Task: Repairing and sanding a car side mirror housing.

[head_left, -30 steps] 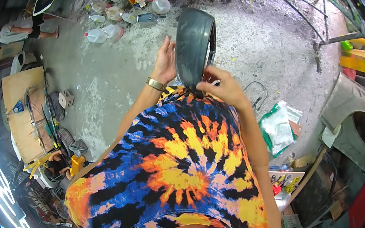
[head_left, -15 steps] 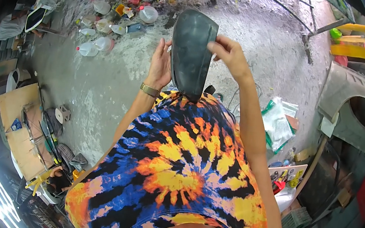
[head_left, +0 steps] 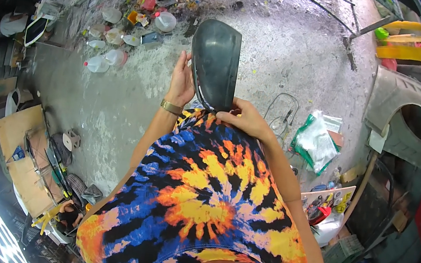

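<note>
A black car side mirror housing, rounded and tapering downward, is held upright in front of my torso. My left hand, with a watch on its wrist, supports it along the left side; some of its fingers are hidden behind the housing. At the bottom right edge, my right hand grips the lower end between thumb and fingers, close to my tie-dyed shirt. A thin pale line runs along the housing's lower left rim.
Plastic jugs and litter lie on the concrete floor ahead to the left. A grey car fender stands at the right. Plastic bags and a cable lie nearer. Cardboard is on the left.
My right hand has moved from the housing's upper right edge down to its bottom end. The housing has shifted slightly left and turned a little; my left hand stays at its side.
</note>
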Demonstrator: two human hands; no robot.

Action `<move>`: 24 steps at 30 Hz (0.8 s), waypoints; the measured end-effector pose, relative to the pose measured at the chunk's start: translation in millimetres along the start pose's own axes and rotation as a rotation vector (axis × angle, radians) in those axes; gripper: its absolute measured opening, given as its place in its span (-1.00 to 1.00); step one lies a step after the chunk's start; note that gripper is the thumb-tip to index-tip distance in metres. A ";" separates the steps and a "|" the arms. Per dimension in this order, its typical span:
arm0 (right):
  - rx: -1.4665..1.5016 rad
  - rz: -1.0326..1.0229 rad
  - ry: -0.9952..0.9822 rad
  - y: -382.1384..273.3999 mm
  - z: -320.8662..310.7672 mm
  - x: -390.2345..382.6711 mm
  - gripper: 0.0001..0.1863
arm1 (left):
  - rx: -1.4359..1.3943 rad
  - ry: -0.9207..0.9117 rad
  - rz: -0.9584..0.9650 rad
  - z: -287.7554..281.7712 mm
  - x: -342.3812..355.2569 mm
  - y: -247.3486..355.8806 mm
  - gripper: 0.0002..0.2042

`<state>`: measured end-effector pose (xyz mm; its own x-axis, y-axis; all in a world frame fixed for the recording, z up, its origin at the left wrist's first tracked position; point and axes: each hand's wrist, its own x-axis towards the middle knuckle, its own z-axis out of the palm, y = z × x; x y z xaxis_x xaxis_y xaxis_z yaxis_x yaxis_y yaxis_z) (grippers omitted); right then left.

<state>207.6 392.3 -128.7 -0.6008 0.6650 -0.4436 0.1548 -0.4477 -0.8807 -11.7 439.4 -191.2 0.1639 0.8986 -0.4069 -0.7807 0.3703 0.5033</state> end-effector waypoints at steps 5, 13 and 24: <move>-0.006 -0.184 0.205 -5.8 -25.2 13.7 -0.64 | 0.010 -0.008 0.007 13.4 -5.0 -1.1 -0.55; 0.005 -0.261 0.498 -39.0 -66.5 60.5 -0.65 | 0.111 -0.042 0.008 29.5 -7.5 -2.9 -0.54; 0.019 -0.081 0.324 5.6 -26.0 32.3 -0.67 | 0.128 0.132 -0.147 -20.7 17.6 -18.6 -0.51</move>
<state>209.4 426.8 -152.3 -0.3299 0.8528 -0.4049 0.1002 -0.3949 -0.9133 -6.8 443.4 -223.5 0.1839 0.7973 -0.5749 -0.6699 0.5297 0.5203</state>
